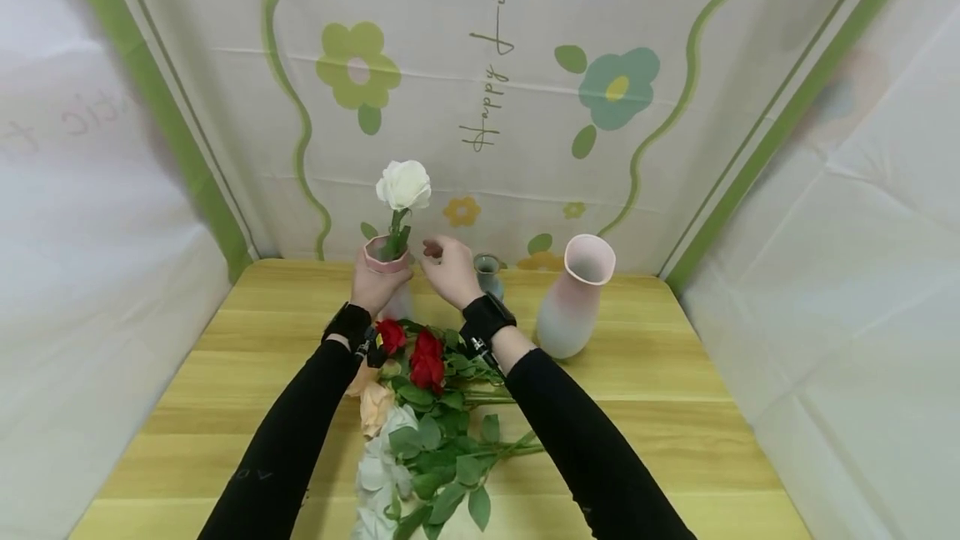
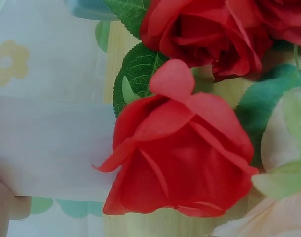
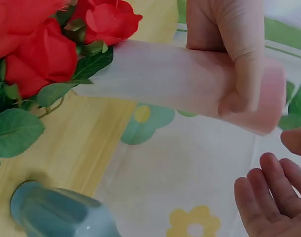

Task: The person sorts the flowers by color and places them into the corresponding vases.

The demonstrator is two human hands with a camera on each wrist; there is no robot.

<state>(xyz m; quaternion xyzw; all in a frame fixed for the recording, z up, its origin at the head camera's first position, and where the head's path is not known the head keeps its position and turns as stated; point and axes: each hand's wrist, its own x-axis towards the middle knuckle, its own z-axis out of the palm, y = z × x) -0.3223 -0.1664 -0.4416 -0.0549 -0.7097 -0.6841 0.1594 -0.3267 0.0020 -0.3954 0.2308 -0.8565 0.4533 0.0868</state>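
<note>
Slim vase [image 3: 160,79] upright near table's [image 1: 675,407] back edge, white rose [image 1: 403,185] standing in it. Left hand [image 1: 377,283] grips it just below the rim. Right hand [image 1: 452,271] just beside, empty, fingers loosely bent. Blue vase [image 1: 490,280] past right hand, big vase [image 1: 568,315] right of that. Red roses [image 1: 427,362], peach roses [image 1: 376,409], white flowers [image 1: 375,472] lie in front.

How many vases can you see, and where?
3. A slim pink-rimmed vase, holding a white rose, gripped by the left hand; a small blue vase, partly behind the right hand; a large pink-and-white vase, farther right on the table.
</note>
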